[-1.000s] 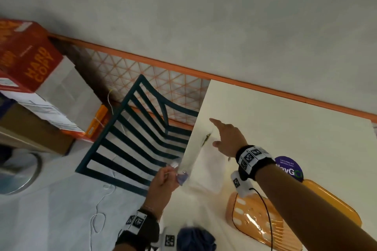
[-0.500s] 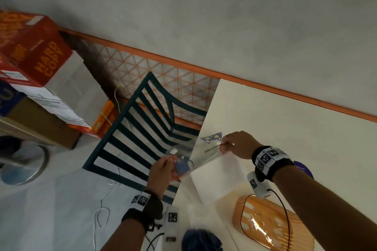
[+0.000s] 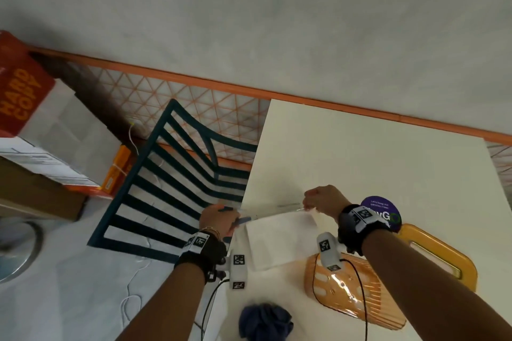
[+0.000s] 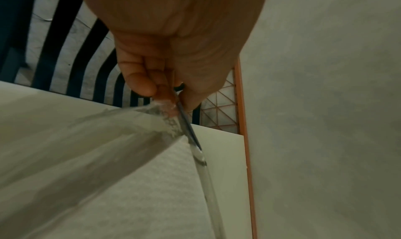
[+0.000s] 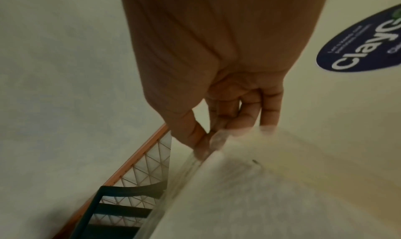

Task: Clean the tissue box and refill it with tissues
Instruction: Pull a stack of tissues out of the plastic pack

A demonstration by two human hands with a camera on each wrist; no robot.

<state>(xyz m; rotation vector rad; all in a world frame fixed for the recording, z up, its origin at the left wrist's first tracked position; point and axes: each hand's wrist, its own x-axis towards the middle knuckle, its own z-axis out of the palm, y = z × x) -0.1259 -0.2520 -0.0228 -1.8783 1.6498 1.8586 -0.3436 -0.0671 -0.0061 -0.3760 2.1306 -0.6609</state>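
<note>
A clear plastic tissue wrapper (image 3: 273, 210) is stretched taut between both hands just above the table's left edge. My left hand (image 3: 235, 220) pinches its left end, where a blue printed patch shows; the left wrist view shows the crinkled film (image 4: 160, 112) between thumb and fingers. My right hand (image 3: 307, 205) pinches the right end (image 5: 208, 146). A flat stack of white tissues (image 3: 279, 242) lies under the wrapper. The orange slotted tissue box (image 3: 352, 296) lies on its side at the lower right, with a flat orange lid piece (image 3: 440, 253) behind it.
A dark blue cloth (image 3: 264, 321) lies at the near table edge. A round purple sticker (image 3: 385, 210) is on the cream table (image 3: 374, 163). A dark green slatted chair (image 3: 171, 183) stands left of the table, with cardboard boxes (image 3: 36, 130) beyond it.
My right hand went from an open reach to pinching the wrapper. Both hands have drawn the wrapper taut and brought it lower and nearer, over the tissues.
</note>
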